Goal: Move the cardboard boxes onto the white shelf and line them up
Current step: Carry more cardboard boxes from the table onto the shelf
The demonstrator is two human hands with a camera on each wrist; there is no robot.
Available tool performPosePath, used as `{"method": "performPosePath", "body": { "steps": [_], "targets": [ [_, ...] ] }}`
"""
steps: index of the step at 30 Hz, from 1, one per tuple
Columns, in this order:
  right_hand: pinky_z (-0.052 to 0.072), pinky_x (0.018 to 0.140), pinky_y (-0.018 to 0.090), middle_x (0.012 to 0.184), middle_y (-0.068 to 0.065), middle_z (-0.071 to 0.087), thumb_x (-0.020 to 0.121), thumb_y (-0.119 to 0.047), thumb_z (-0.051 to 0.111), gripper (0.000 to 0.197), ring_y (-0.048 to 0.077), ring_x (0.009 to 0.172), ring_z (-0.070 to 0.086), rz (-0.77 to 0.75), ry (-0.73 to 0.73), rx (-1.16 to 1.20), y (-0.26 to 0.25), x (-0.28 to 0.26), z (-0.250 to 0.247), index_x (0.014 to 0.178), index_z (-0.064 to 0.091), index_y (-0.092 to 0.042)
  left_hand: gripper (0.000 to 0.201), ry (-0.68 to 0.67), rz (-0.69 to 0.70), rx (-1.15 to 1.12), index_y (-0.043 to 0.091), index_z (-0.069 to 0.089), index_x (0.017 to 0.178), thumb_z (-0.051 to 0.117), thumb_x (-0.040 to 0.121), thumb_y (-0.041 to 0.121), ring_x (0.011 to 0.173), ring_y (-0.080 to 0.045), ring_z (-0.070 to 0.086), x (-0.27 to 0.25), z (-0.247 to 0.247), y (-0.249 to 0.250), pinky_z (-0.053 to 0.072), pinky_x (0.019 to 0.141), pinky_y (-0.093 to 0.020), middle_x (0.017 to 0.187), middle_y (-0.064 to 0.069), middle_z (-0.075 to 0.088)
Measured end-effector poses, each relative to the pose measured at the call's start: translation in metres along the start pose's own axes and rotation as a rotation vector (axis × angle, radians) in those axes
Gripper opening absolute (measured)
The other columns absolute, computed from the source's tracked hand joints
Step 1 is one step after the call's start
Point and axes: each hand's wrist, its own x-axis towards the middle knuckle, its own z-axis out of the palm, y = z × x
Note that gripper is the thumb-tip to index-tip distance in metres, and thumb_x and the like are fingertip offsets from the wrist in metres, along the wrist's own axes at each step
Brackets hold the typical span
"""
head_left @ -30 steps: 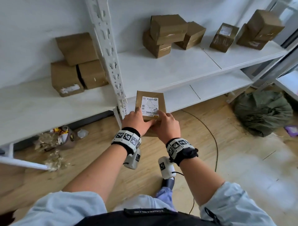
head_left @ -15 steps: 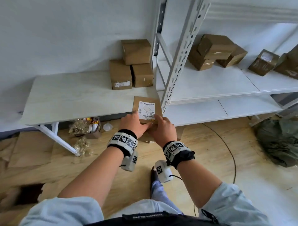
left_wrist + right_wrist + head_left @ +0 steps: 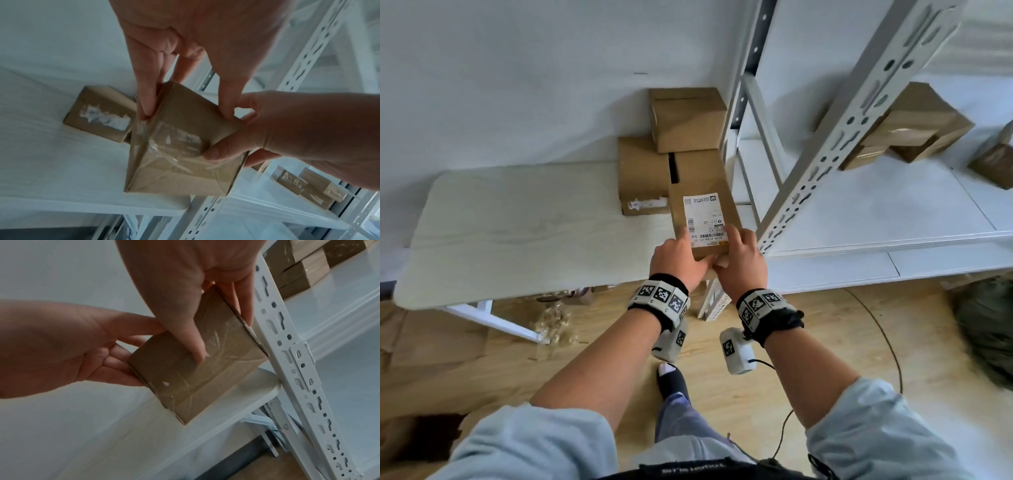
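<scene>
Left hand [image 3: 677,257]: fingers [image 3: 145,95] down the box's left side, thumb on the opposite edge, clamped on the labelled cardboard box [image 3: 702,222]. Right hand [image 3: 742,260]: thumb [image 3: 185,331] pressed on the taped near face, fingers along the right side, also clamped on the box. Both hands grip the same box at its near end.

Box: shipping label facing up, clear tape across the near face. Held over the right end of the light wood-grain table [image 3: 517,222], close to its front edge; whether the underside touches the tabletop cannot be told.

Just beyond it: three plain cardboard boxes [image 3: 645,174] against the wall on the same table, two side by side with a third [image 3: 688,118] stacked on top. The left one carries torn white label remains.

Immediately right: slotted upright [image 3: 835,144] of the white shelf [image 3: 876,219]. More cardboard boxes [image 3: 917,126] sit stacked at the back of that shelf.

Floor: wood, with a black cable [image 3: 887,342] and a dark green bundle [image 3: 986,325] at far right.
</scene>
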Motion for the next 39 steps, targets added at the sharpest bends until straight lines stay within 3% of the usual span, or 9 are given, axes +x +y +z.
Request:
{"method": "performPosePath", "body": {
  "steps": [3, 5, 9, 13, 18, 22, 26, 36, 39],
  "targets": [
    [0.053, 0.090, 0.051, 0.144, 0.018, 0.035, 0.081, -0.011, 0.069, 0.063, 0.041, 0.120, 0.047, 0.037, -0.079, -0.081, 0.017, 0.035, 0.026, 0.138, 0.044, -0.016, 0.057, -0.102, -0.003, 0.046, 0.017, 0.055, 0.126, 0.067, 0.085, 0.056, 0.093, -0.031, 0.068, 0.033, 0.025, 0.000, 0.054, 0.081, -0.036, 0.104, -0.009, 0.071],
    [0.047, 0.098, 0.054, 0.148, 0.021, 0.032, 0.083, -0.015, 0.070, 0.062, 0.042, 0.124, 0.045, 0.012, -0.149, -0.152, 0.024, 0.048, 0.044, 0.138, 0.042, -0.013, 0.060, -0.162, 0.001, 0.090, 0.018, 0.052, 0.130, 0.067, 0.086, 0.056, 0.093, -0.030, 0.068, 0.048, 0.040, -0.003, 0.054, 0.079, -0.036, 0.106, -0.009, 0.071],
    [0.052, 0.089, 0.059, 0.149, 0.022, 0.033, 0.071, -0.016, 0.082, 0.073, 0.043, 0.122, 0.047, -0.026, -0.141, -0.184, 0.030, 0.061, 0.066, 0.131, 0.041, -0.013, 0.068, -0.177, 0.027, 0.153, 0.019, 0.043, 0.141, 0.063, 0.088, 0.057, 0.093, -0.030, 0.068, 0.064, 0.054, -0.009, 0.054, 0.077, -0.037, 0.109, -0.010, 0.069],
    [0.055, 0.083, 0.058, 0.151, 0.021, 0.032, 0.069, -0.015, 0.082, 0.072, 0.043, 0.121, 0.047, -0.054, -0.121, -0.165, 0.033, 0.065, 0.064, 0.130, 0.044, -0.013, 0.073, -0.183, 0.026, 0.195, 0.019, 0.038, 0.145, 0.062, 0.089, 0.058, 0.095, -0.029, 0.068, 0.066, 0.053, -0.008, 0.053, 0.076, -0.035, 0.113, -0.009, 0.068],
    [0.052, 0.092, 0.054, 0.149, 0.018, 0.033, 0.070, -0.005, 0.072, 0.069, 0.042, 0.124, 0.045, -0.070, -0.121, -0.141, 0.031, 0.056, 0.053, 0.132, 0.044, -0.014, 0.072, -0.175, 0.010, 0.184, 0.024, 0.042, 0.139, 0.062, 0.083, 0.065, 0.097, -0.027, 0.066, 0.056, 0.048, -0.008, 0.054, 0.074, -0.037, 0.116, -0.003, 0.067],
    [0.042, 0.105, 0.050, 0.149, 0.018, 0.034, 0.072, -0.012, 0.075, 0.080, 0.040, 0.127, 0.042, -0.075, -0.128, -0.168, 0.031, 0.028, 0.042, 0.142, 0.037, -0.016, 0.077, -0.115, 0.047, 0.198, 0.019, 0.041, 0.142, 0.069, 0.082, 0.059, 0.113, -0.026, 0.058, 0.031, 0.042, -0.010, 0.052, 0.088, -0.039, 0.126, -0.003, 0.063],
    [0.036, 0.112, 0.048, 0.155, 0.017, 0.028, 0.074, -0.020, 0.077, 0.084, 0.038, 0.138, 0.034, -0.063, -0.116, -0.170, 0.038, -0.017, 0.025, 0.146, 0.034, -0.019, 0.084, -0.089, 0.083, 0.273, 0.017, 0.038, 0.146, 0.071, 0.080, 0.058, 0.125, -0.027, 0.050, -0.006, 0.039, -0.010, 0.037, 0.110, -0.049, 0.128, -0.003, 0.063],
    [0.038, 0.109, 0.047, 0.156, 0.013, 0.028, 0.074, -0.031, 0.079, 0.085, 0.034, 0.137, 0.036, 0.117, -0.008, -0.217, 0.103, -0.149, -0.049, 0.145, 0.035, -0.020, 0.083, -0.063, 0.274, 0.206, 0.018, 0.039, 0.144, 0.069, 0.080, 0.061, 0.128, -0.028, 0.048, -0.116, 0.049, 0.051, 0.042, 0.105, -0.044, 0.137, -0.004, 0.057],
    [0.036, 0.110, 0.046, 0.156, 0.013, 0.028, 0.072, -0.031, 0.080, 0.088, 0.034, 0.138, 0.035, 0.184, 0.020, -0.231, 0.130, -0.170, -0.070, 0.146, 0.034, -0.020, 0.088, -0.104, 0.338, 0.192, 0.017, 0.034, 0.148, 0.066, 0.081, 0.063, 0.136, -0.028, 0.041, -0.132, 0.063, 0.083, 0.035, 0.112, -0.047, 0.145, -0.005, 0.050]
  ]
}}
